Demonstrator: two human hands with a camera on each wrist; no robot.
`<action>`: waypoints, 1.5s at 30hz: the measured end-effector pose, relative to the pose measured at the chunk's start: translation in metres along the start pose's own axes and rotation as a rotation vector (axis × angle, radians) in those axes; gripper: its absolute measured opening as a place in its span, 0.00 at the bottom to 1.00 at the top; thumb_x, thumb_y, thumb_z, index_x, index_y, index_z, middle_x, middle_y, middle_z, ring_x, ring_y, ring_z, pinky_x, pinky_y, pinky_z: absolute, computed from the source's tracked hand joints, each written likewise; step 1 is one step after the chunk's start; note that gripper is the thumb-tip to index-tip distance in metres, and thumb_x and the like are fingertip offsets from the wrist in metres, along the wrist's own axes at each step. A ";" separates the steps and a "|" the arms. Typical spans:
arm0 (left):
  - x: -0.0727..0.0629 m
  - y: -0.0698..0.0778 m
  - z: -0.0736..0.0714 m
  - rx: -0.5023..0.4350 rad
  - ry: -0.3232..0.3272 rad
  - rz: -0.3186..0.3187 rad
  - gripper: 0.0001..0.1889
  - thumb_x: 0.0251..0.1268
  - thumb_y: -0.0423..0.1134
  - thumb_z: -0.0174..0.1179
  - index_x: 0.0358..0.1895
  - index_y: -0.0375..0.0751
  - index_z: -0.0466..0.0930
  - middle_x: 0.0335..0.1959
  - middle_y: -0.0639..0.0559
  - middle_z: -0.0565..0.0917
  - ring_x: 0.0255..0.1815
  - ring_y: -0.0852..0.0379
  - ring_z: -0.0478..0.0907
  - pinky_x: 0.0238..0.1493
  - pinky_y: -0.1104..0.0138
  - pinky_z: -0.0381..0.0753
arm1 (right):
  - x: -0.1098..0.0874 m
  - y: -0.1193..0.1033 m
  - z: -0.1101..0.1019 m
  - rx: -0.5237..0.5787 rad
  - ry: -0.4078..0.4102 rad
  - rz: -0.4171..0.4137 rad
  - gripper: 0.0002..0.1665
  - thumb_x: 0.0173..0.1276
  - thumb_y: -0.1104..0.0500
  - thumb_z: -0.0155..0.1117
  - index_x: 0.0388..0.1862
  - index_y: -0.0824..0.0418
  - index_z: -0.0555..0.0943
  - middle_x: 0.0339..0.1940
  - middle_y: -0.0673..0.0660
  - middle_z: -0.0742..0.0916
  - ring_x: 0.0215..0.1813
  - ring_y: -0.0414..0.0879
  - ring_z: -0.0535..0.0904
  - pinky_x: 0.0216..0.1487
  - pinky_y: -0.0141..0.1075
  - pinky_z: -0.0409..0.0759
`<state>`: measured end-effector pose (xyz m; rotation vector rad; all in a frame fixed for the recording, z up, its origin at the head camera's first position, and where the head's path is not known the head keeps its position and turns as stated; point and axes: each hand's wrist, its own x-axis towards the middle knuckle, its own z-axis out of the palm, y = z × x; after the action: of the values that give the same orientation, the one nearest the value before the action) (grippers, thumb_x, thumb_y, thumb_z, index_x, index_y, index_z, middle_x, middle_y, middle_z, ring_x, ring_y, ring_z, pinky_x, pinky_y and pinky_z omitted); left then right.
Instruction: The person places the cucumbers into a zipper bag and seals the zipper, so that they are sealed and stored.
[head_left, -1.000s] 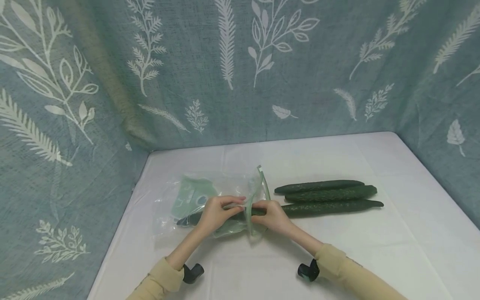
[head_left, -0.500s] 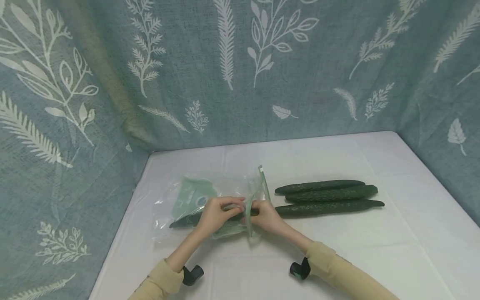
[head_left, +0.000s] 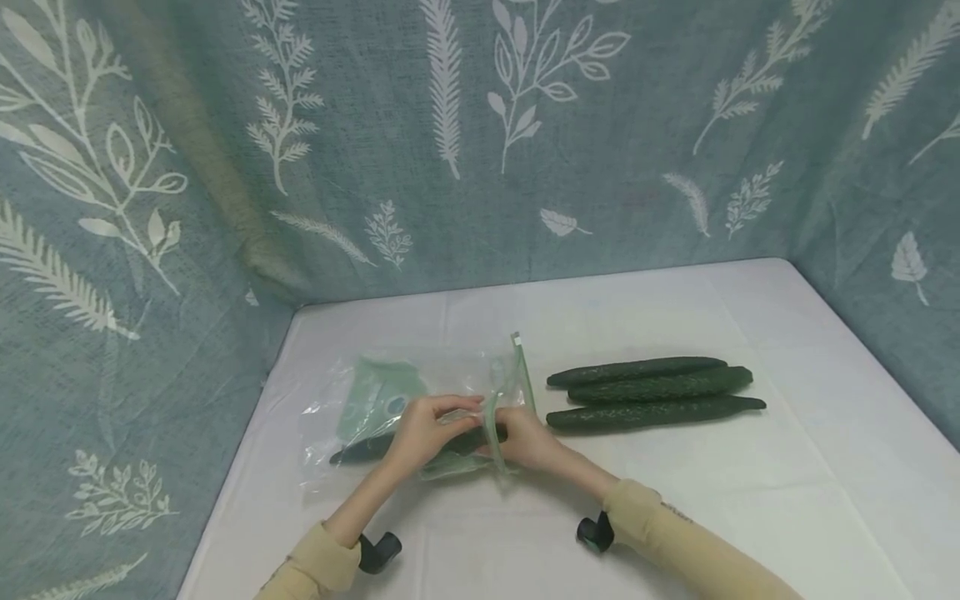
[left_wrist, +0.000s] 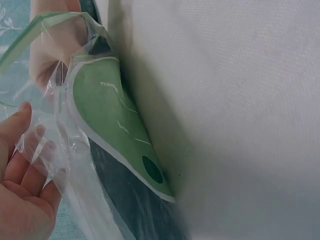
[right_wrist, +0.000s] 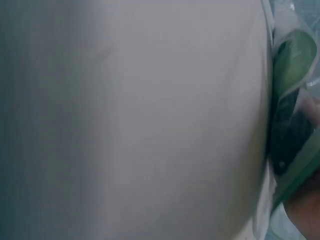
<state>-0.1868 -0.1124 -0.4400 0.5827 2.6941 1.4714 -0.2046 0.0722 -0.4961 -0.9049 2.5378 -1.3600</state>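
Note:
A clear zip bag (head_left: 457,371) with green printed panels lies on the table, its green-edged mouth (head_left: 525,367) toward the right. Inside it, under the film, lies a dark green cucumber (head_left: 363,451); the left wrist view shows the cucumber (left_wrist: 132,200) below a green panel. My left hand (head_left: 426,429) pinches the bag's film near the mouth, thumb and fingers apart from the cucumber. At the opening, my right hand (head_left: 528,442) grips the cucumber's near end, its fingertips partly hidden behind the green zip strip. The right wrist view catches only part of that hand (right_wrist: 306,210).
Three more cucumbers lie side by side right of the bag: a back one (head_left: 637,372), a middle one (head_left: 660,385) and a front one (head_left: 656,413). White cloth (head_left: 675,500) covers the table. A patterned blue-green curtain (head_left: 525,217) stands behind and along the sides.
The cucumber has slid left, deeper into the bag, with my right hand following to the bag's mouth. My left hand keeps its place on the film. The head view has shifted slightly.

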 end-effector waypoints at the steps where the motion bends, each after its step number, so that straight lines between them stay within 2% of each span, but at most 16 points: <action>1: 0.000 0.000 -0.001 -0.001 -0.001 -0.003 0.10 0.54 0.38 0.68 0.41 0.44 0.87 0.49 0.51 0.86 0.53 0.50 0.82 0.60 0.52 0.77 | 0.002 0.000 -0.001 -0.007 -0.021 -0.006 0.22 0.53 0.59 0.75 0.47 0.62 0.83 0.45 0.56 0.88 0.53 0.48 0.82 0.58 0.39 0.78; 8: 0.002 -0.001 -0.003 -0.017 0.010 0.000 0.11 0.54 0.39 0.68 0.41 0.43 0.87 0.48 0.50 0.86 0.52 0.51 0.82 0.60 0.53 0.77 | 0.009 -0.001 -0.013 -0.033 -0.130 -0.029 0.27 0.53 0.55 0.75 0.52 0.60 0.82 0.47 0.54 0.88 0.54 0.45 0.82 0.57 0.36 0.79; 15: 0.000 0.000 -0.003 -0.023 0.013 -0.026 0.11 0.54 0.37 0.68 0.42 0.42 0.87 0.48 0.49 0.86 0.53 0.50 0.82 0.61 0.54 0.76 | 0.012 0.000 -0.018 -0.027 -0.212 -0.071 0.22 0.56 0.55 0.72 0.50 0.60 0.83 0.48 0.53 0.88 0.56 0.46 0.81 0.59 0.33 0.77; 18: 0.000 0.001 -0.003 -0.028 0.015 -0.032 0.10 0.55 0.36 0.67 0.41 0.42 0.87 0.47 0.49 0.86 0.53 0.50 0.82 0.61 0.54 0.76 | 0.012 0.000 -0.020 -0.022 -0.220 -0.076 0.20 0.57 0.55 0.71 0.49 0.61 0.83 0.48 0.54 0.88 0.56 0.46 0.81 0.60 0.34 0.77; 26: 0.000 -0.002 -0.001 -0.020 0.025 -0.001 0.10 0.55 0.37 0.67 0.41 0.41 0.87 0.47 0.47 0.86 0.51 0.48 0.83 0.58 0.53 0.78 | 0.010 0.006 -0.019 -0.013 -0.200 -0.102 0.20 0.62 0.54 0.68 0.50 0.62 0.83 0.49 0.56 0.87 0.57 0.49 0.81 0.61 0.38 0.78; 31: -0.001 -0.003 -0.001 -0.021 0.026 0.002 0.10 0.55 0.37 0.67 0.42 0.41 0.86 0.48 0.47 0.86 0.52 0.48 0.83 0.57 0.54 0.78 | 0.007 0.005 -0.020 0.008 -0.196 -0.068 0.20 0.62 0.54 0.67 0.51 0.62 0.82 0.49 0.56 0.87 0.56 0.49 0.82 0.60 0.38 0.78; 35: -0.001 -0.003 -0.001 0.001 0.031 -0.001 0.11 0.55 0.37 0.67 0.42 0.42 0.87 0.48 0.49 0.86 0.51 0.50 0.83 0.56 0.56 0.79 | 0.005 0.001 -0.020 0.031 -0.189 -0.025 0.17 0.62 0.56 0.68 0.48 0.61 0.84 0.46 0.55 0.88 0.53 0.47 0.83 0.57 0.35 0.79; 40: -0.001 -0.004 -0.001 0.011 0.037 -0.004 0.11 0.54 0.38 0.67 0.42 0.43 0.87 0.48 0.49 0.86 0.52 0.51 0.83 0.56 0.56 0.80 | 0.004 0.000 -0.019 0.020 -0.177 -0.031 0.14 0.61 0.57 0.68 0.45 0.61 0.84 0.44 0.55 0.89 0.51 0.47 0.84 0.55 0.31 0.80; 45: 0.000 -0.004 0.000 0.018 0.040 0.008 0.11 0.54 0.37 0.68 0.41 0.43 0.87 0.47 0.49 0.86 0.51 0.50 0.83 0.55 0.56 0.80 | 0.004 0.000 -0.020 0.012 -0.171 -0.024 0.12 0.61 0.58 0.68 0.43 0.61 0.85 0.43 0.55 0.89 0.52 0.47 0.83 0.57 0.34 0.79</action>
<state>-0.1877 -0.1148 -0.4434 0.5722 2.7402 1.4784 -0.2155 0.0842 -0.4837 -1.0062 2.3958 -1.2450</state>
